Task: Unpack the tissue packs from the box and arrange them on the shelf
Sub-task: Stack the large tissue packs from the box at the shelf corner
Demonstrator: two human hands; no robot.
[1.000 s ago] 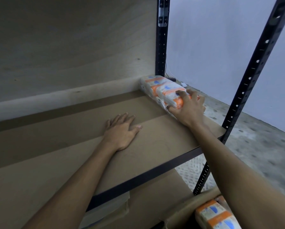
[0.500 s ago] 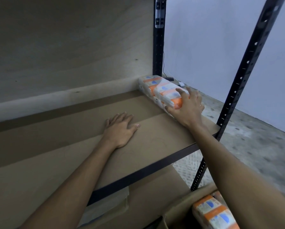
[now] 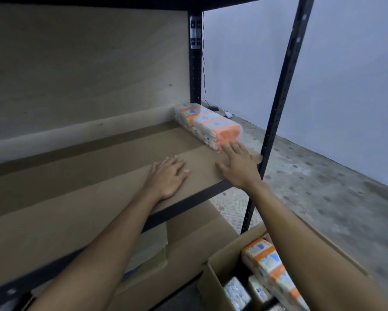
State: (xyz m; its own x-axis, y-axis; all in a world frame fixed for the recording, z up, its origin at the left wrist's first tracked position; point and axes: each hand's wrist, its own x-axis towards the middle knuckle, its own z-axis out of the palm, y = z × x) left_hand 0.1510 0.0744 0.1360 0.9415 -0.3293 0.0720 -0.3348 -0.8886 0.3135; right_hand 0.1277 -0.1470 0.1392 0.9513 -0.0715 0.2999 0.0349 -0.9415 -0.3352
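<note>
Left hand [image 3: 169,176] flat on shelf [image 3: 87,187], fingers spread. Right hand [image 3: 239,166] empty, fingers apart, just beside tissue packs [image 3: 207,125]. Box [image 3: 224,265] below holds more.

dim, bluish light | soft motion blur | wide-angle bending at edges

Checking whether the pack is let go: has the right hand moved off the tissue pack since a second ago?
Yes. The right hand pulled back toward the shelf's front edge, off the tissue pack.
</note>
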